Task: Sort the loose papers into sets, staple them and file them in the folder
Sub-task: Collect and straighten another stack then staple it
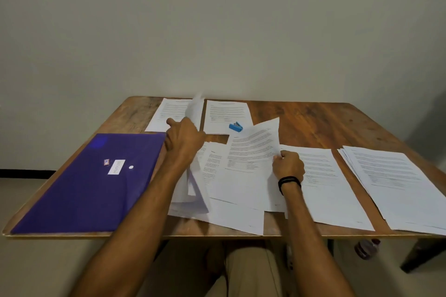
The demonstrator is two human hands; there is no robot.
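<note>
Bare forearms (pixel 154 190), black wristband (pixel 289 182) (right wrist), khaki trousers (pixel 251 270)

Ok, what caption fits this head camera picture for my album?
Left hand and right hand each grip papers over a wooden table, beside a purple folder and blue stapler.

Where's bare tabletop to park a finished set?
Widest: far right of the table, behind the two right stacks, right of the stapler. Smaller: far left corner, between the folder and the far sheets. Crowded: the middle pile by the left hand and right hand.
</note>
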